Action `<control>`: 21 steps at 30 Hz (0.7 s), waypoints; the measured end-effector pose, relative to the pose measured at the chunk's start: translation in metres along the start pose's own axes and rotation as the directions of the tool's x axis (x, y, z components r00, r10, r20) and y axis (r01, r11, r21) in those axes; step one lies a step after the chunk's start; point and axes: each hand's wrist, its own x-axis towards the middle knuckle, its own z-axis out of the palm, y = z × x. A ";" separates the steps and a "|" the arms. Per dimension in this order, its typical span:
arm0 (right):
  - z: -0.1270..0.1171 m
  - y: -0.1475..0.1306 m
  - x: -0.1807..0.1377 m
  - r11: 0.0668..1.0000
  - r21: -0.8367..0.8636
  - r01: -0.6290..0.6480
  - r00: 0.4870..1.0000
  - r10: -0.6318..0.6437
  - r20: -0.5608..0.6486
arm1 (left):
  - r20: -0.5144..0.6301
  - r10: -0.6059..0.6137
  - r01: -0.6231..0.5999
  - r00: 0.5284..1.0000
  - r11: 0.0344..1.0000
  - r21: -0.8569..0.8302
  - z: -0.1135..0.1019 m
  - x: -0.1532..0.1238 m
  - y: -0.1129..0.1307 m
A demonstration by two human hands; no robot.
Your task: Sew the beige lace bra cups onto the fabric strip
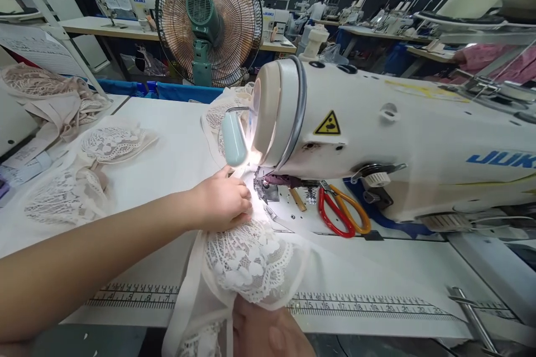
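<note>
- A right hand (270, 332) is curling at the near edge of the surface (163, 128), tucking its fingers under a white lace garment (251, 262); the fabric is hiding the fingertips, so how firmly it is gripping cannot be told.
- The garment is stretching from the sewing machine's (419, 134) needle area toward the camera, its lace cup lying between the two hands and its lower part hanging over the edge.
- A left hand (226, 201) is resting on the garment just beside the needle area, its fingers bending over the cloth; whether they are pinching it cannot be told.
- A pale blue-green fitting (233, 139) is hanging above that hand, near a bright light.
- Scissors (340, 213) with red and orange handles are lying beneath the machine's arm.
- More lace pieces (111, 142) are lying at left, while a large fan (203, 14) is standing beyond the surface.
</note>
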 end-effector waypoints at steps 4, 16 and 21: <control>-0.004 0.003 0.009 1.000 0.007 0.019 0.999 -0.019 0.049 | 0.025 0.021 -0.021 0.999 1.000 -0.020 -0.003 0.000 0.009; 0.000 0.012 0.025 0.994 0.065 0.092 0.995 -0.089 -0.050 | 0.199 -0.131 0.143 0.971 0.989 -0.047 -0.011 0.006 0.016; 0.009 0.012 0.037 0.972 0.027 0.232 0.972 -0.230 -0.045 | 0.200 -0.151 0.156 0.968 0.988 -0.011 -0.010 0.008 0.017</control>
